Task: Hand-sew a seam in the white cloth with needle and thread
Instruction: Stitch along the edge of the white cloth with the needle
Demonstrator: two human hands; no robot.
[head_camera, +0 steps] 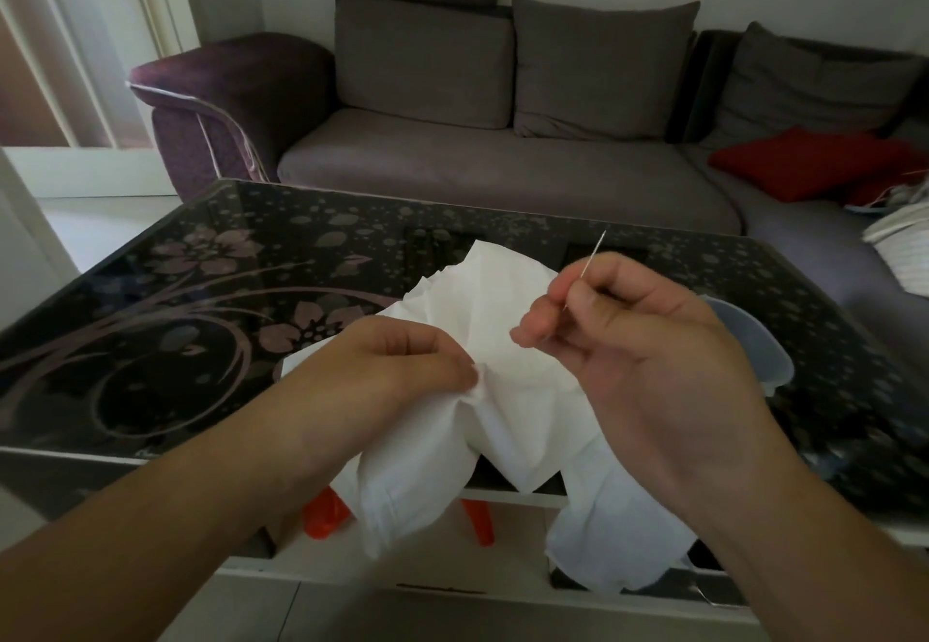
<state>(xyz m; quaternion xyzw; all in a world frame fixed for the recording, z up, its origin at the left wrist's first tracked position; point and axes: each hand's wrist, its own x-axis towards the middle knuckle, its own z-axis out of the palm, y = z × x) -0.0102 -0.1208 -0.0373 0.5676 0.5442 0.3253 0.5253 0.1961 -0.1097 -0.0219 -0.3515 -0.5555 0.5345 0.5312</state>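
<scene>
White cloth [507, 340]: crumpled, lying partly on the dark flower-patterned worktop [201, 289] and hanging over its near edge toward the person.

Left hand [397, 365]: fingers curled and pinching a small fold of the cloth at its middle, holding it bunched and raised.

Right hand [648, 355]: thumb and fingers clamped together on the needle [592, 255], held above and just right of the pinched fold. One end of the needle points up and away from the cloth.

Thread: too fine to make out; whether it runs from needle to cloth cannot be told.

Step in hand, as judged: between stitches, needle clear of the cloth, fold kept ready.

Next move, as judged: turn the needle tip down toward the fold beside the left fingertips, enter close to the pinch without pricking them, keep the fold taut.

Other items: pale plastic lid or dish [754, 335] on the worktop behind the right hand; grey sofa [502, 164] beyond.
</scene>
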